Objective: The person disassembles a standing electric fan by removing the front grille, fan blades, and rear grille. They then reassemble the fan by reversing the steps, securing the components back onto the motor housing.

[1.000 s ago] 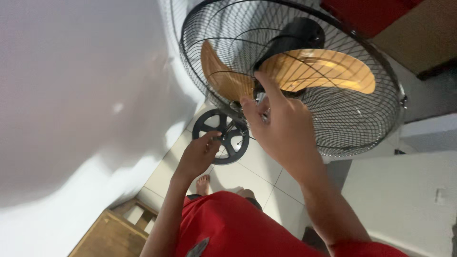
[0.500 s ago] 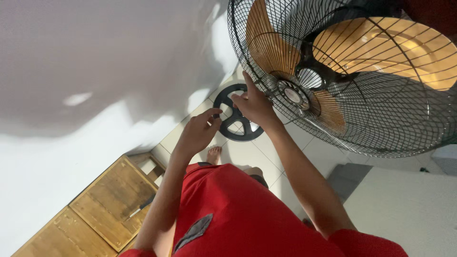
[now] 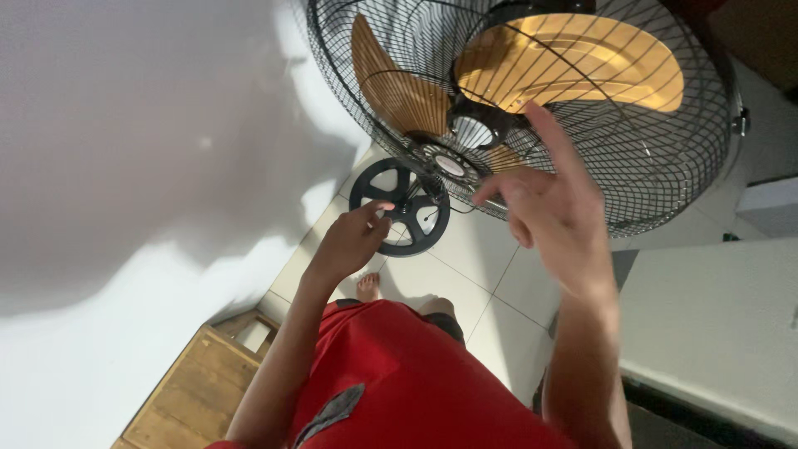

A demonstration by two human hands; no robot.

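A standing fan with a black wire cage [image 3: 665, 166] and amber blades [image 3: 573, 71] fills the top of the view, tilted towards me. Its round black base [image 3: 399, 208] rests on the tiled floor below. My right hand [image 3: 557, 212] hovers just in front of the cage's lower part, fingers spread, holding nothing. My left hand [image 3: 353, 237] reaches out lower down, fingertips pinched near the cage's bottom rim and the stand, in front of the base. Whether it touches the fan I cannot tell.
A white wall [image 3: 125, 166] runs along the left. A wooden cabinet [image 3: 195, 387] stands at the lower left. A pale ledge [image 3: 706, 333] sits on the right. My red shirt [image 3: 399, 382] and a bare foot [image 3: 368, 287] show on the light floor tiles [image 3: 490, 266].
My right hand has come off the cage's hub and drawn back with fingers spread. The view has shifted, so the fan sits more to the left. My left hand stays low by the stand.
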